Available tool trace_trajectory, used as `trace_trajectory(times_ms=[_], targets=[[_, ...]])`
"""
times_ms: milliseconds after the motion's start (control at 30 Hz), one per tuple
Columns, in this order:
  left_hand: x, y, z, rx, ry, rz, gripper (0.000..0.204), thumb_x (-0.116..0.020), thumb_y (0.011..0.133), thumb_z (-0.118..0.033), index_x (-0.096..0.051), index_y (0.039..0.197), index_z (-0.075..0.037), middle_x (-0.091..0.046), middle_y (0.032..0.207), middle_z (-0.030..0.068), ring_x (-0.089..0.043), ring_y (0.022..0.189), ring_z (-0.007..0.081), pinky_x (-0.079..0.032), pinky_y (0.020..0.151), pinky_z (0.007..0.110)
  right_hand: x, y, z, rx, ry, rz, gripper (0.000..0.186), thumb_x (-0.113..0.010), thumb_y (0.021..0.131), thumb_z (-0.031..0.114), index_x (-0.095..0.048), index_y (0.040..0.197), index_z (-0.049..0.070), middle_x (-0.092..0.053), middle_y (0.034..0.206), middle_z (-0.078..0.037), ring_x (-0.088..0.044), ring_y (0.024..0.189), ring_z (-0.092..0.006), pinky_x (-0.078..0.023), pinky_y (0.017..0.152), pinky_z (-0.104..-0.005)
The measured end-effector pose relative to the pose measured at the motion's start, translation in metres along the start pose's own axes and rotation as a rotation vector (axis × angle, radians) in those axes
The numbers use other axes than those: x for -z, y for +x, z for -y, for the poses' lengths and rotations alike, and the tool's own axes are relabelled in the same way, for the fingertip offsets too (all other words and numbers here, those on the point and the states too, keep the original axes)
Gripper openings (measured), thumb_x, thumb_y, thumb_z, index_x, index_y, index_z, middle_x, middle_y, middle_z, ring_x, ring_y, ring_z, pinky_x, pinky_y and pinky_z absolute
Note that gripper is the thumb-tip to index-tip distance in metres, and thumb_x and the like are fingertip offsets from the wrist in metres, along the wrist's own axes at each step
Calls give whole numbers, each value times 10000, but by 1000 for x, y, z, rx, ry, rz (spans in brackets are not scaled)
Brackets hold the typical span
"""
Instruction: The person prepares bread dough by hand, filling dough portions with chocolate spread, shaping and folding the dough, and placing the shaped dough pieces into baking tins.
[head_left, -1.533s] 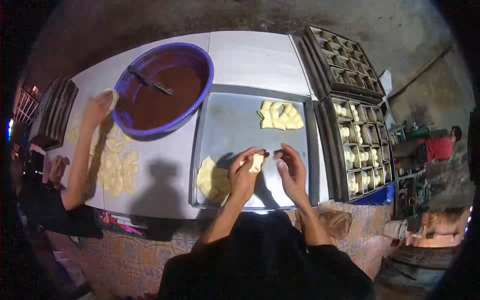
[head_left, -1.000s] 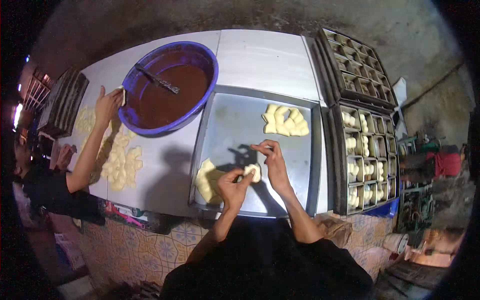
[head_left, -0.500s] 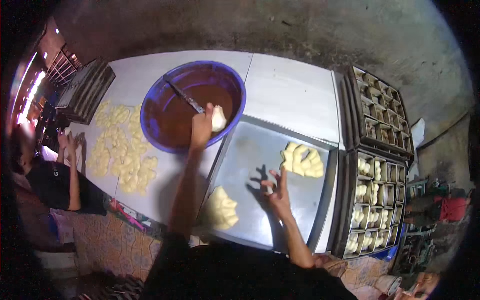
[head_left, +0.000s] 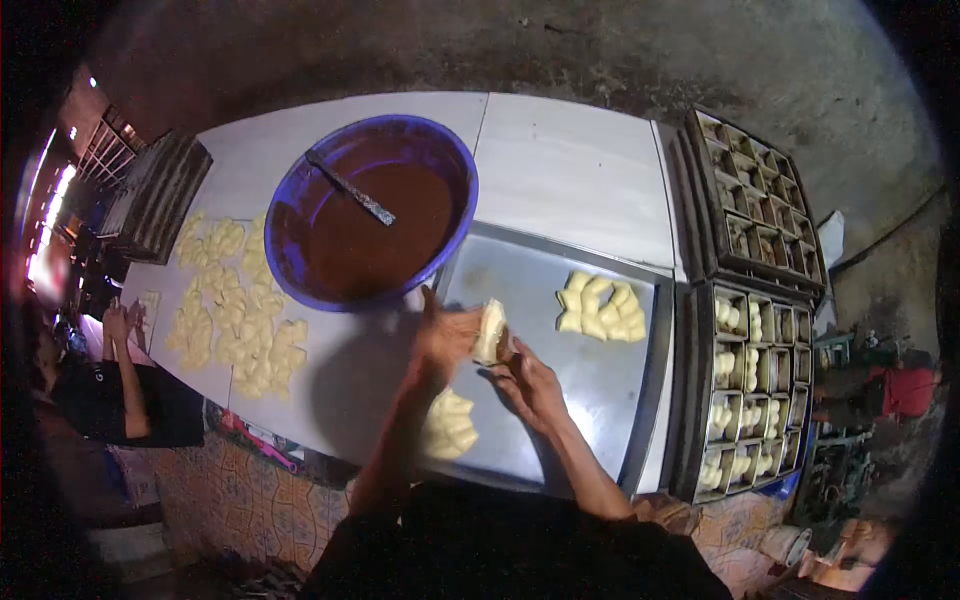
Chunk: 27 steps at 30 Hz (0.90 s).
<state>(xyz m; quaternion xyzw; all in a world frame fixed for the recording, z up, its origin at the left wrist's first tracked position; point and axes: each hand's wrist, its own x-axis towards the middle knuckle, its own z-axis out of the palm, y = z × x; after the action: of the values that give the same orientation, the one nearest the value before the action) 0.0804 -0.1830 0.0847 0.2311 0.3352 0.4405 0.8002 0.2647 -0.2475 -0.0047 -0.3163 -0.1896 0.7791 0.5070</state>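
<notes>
A pale piece of dough [head_left: 490,331] is between my two hands over the metal tray, with a brown patch on its right side. My left hand [head_left: 446,338] grips it from the left, the thumb pointing up. From the lower right my right hand [head_left: 533,386] has its thumb and fingers closed on the dough's lower edge. Beside my left hand stands a blue basin [head_left: 463,235] of brown filling, with a spatula [head_left: 352,187] lying in it. A cluster of dough pieces [head_left: 602,308] lies on the tray's far right and another [head_left: 450,428] at its near left.
Many dough pieces [head_left: 240,320] cover the table's left. At the right edge are stacked divided baking tins [head_left: 690,390], some compartments holding dough, and more tins [head_left: 755,205] behind. Dark stacked tins [head_left: 170,195] stand far left. A co-worker's hands [head_left: 118,322] are at the left.
My left hand has come back from the basin with the dough, leaving the spatula there. My right hand, earlier spread over the tray, has moved left to meet it.
</notes>
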Motion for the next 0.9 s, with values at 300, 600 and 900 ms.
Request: trace_trajectory(times_ms=[300, 600, 900], targets=[[-32, -65, 92, -372, 573, -303, 299, -573, 853, 22, -580, 1147, 83, -628, 917, 76, -572, 716, 129, -473, 658, 267, -32, -51, 7, 756, -1422, -73, 356, -603, 808, -24, -635, 1160, 19, -525, 1104, -113, -507, 953, -195, -428, 812, -297], [-24, -86, 123, -411, 691, -261, 304, -700, 868, -243, -659, 929, 51, -617, 755, 45, -567, 671, 101, -436, 575, 221, -29, -80, 22, 635, -878, -15, 165, -667, 818, 45, -676, 976, -2, -563, 1103, -100, -594, 924, -184, -491, 741, -291], [-5, -89, 157, -516, 938, -345, 183, -724, 837, -128, -625, 871, 21, -623, 763, 42, -561, 709, 84, -461, 589, 214, -16, -95, 6, 319, -966, -119, 226, -617, 899, 142, -675, 1076, 14, -684, 911, -76, -616, 777, -164, -489, 693, -310]])
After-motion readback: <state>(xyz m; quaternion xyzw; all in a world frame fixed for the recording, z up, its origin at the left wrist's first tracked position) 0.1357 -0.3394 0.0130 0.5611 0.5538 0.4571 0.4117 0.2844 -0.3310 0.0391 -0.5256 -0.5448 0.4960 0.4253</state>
